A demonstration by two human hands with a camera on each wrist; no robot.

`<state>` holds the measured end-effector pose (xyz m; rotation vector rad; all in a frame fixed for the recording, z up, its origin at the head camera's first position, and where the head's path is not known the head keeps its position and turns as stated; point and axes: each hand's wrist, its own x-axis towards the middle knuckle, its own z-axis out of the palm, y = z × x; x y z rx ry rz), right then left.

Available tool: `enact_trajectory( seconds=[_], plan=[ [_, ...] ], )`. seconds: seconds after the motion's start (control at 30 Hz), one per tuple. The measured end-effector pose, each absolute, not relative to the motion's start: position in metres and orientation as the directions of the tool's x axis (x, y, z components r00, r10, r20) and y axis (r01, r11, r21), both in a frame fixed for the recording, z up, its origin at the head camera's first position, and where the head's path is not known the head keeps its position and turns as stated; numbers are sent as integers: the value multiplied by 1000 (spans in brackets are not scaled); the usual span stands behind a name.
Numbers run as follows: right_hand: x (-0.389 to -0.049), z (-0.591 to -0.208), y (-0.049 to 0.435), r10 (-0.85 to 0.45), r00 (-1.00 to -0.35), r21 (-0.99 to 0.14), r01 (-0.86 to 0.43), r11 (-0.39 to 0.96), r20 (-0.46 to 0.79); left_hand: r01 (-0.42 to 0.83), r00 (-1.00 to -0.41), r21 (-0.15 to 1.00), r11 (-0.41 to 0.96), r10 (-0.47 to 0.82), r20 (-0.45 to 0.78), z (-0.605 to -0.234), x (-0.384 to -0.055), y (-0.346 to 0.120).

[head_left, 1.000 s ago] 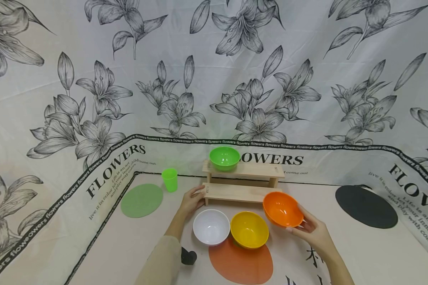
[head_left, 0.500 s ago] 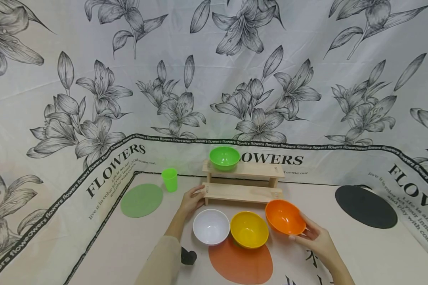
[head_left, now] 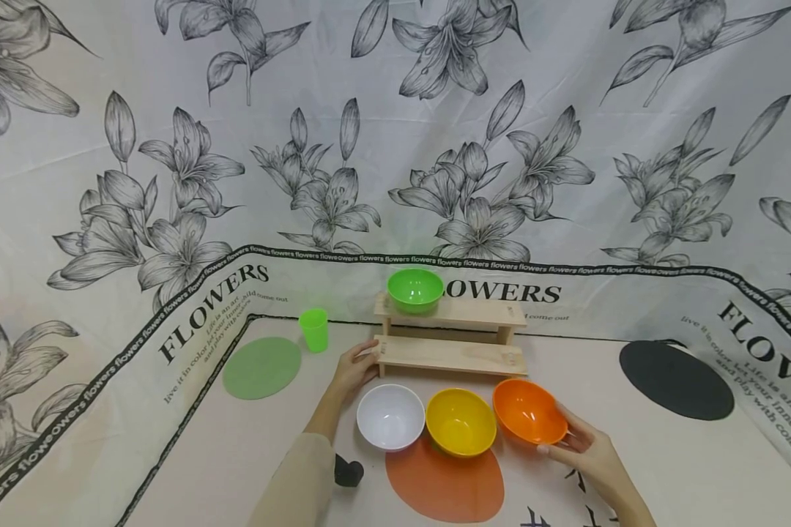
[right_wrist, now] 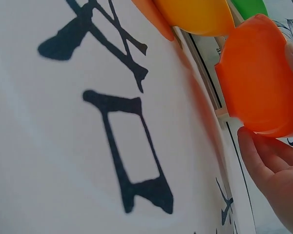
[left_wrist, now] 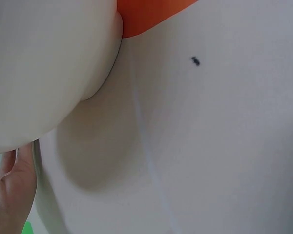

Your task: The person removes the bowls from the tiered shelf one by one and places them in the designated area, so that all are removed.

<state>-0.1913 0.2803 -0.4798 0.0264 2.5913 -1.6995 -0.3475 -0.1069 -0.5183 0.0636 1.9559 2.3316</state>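
Observation:
My right hand (head_left: 583, 443) holds an orange bowl (head_left: 530, 411) by its right side, thumb near the rim and fingers on the outer wall. The bowl tilts a little and sits just right of a yellow bowl (head_left: 461, 423). In the right wrist view the orange bowl (right_wrist: 261, 78) shows from its underside, with the fingertips against it. My left hand (head_left: 356, 372) grips the left end of a two-tier wooden shelf (head_left: 448, 355). A white bowl (head_left: 391, 418) stands close in front of that hand; in the left wrist view it hides most of the fingers.
A green bowl (head_left: 415, 291) stands on the shelf's upper tier. To the left are a green cup (head_left: 314, 330) and a round green mat (head_left: 262, 368). An orange mat (head_left: 444, 483) lies partly under the bowls. A dark oval mat (head_left: 677, 380) lies at right.
The orange bowl and my right hand have moved toward me and slightly right, away from the shelf's front edge. My left hand stays at the shelf's end.

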Motion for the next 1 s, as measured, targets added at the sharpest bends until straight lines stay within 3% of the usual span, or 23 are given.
enact_trajectory(
  seconds=[1.0],
  plan=[
    [-186,-489,285,-5,-985,-879,153,452,-174,-64,-994,983,-172,100,-48,-518,-346,-106]
  ],
)
